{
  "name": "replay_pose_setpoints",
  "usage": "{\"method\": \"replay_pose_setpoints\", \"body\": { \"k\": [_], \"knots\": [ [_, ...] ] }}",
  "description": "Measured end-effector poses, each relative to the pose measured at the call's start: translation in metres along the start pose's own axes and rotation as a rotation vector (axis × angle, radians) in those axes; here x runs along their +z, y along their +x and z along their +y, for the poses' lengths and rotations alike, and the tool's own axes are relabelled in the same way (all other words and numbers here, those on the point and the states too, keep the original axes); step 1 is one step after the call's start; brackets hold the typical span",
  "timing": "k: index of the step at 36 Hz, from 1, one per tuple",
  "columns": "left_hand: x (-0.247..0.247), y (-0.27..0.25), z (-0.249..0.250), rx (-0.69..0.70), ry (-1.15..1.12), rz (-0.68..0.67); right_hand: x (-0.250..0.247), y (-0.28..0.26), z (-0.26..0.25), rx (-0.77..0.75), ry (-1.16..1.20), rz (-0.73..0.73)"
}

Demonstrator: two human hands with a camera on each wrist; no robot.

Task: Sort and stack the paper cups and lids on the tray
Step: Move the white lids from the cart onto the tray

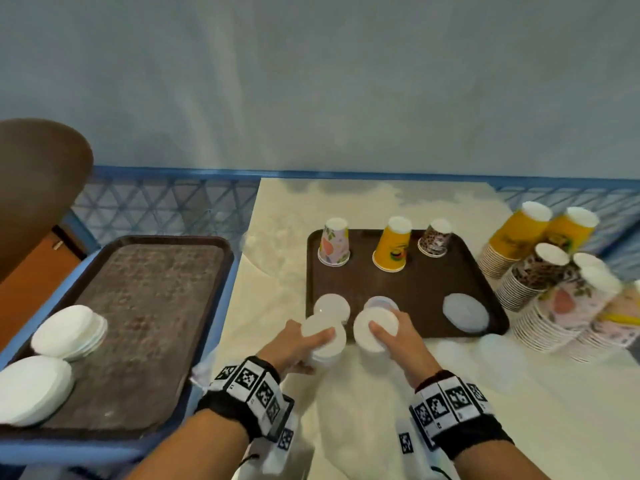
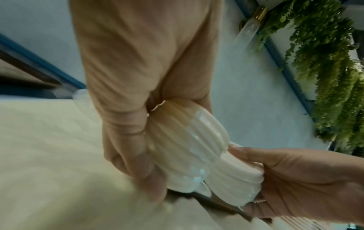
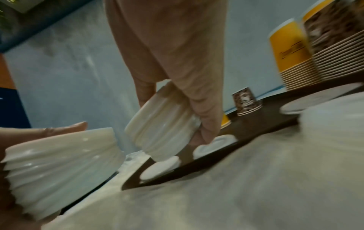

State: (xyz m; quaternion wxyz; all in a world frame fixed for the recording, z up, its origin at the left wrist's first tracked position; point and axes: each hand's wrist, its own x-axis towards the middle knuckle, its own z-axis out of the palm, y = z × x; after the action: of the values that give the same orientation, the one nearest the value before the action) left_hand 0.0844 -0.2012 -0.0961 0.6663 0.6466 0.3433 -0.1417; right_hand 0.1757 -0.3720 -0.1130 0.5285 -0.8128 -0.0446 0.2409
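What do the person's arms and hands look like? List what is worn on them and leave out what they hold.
Both forearms are bare, with no sleeves in view. The left hand and right hand wear no gloves. Each wrist carries a black band ringed with white square tiles printed with black-and-white coded markers. More marker tiles hang below each band, and a thin dark cord trails from under each one.

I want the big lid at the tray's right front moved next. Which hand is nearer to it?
Right. The right hand holds a lid stack at the tray's front edge, left of the big lid. The left hand grips another stack farther left.
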Motion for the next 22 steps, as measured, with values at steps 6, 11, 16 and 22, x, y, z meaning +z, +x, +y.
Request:
{"method": "replay_pose_setpoints", "body": {
  "k": [6, 11, 16, 22],
  "knots": [
    [0.043, 0.016, -0.007, -0.027, -0.036, -0.014, -0.034, 0.0, 0.021, 0.079, -0.113, -0.094],
    [0.062, 0.026, -0.015, -0.065, -0.048, -0.003, -0.045, 0.004, 0.028, 0.125, -0.168, -0.151],
    [0.07, 0.036, -0.024, -0.044, -0.036, 0.082, -0.043, 0.012, 0.031, 0.137, -0.291, -0.172],
    [0.071, 0.04, -0.034, 0.021, -0.001, 0.124, -0.044, 0.017, 0.033, 0.109, -0.398, -0.191]
  ]
}}
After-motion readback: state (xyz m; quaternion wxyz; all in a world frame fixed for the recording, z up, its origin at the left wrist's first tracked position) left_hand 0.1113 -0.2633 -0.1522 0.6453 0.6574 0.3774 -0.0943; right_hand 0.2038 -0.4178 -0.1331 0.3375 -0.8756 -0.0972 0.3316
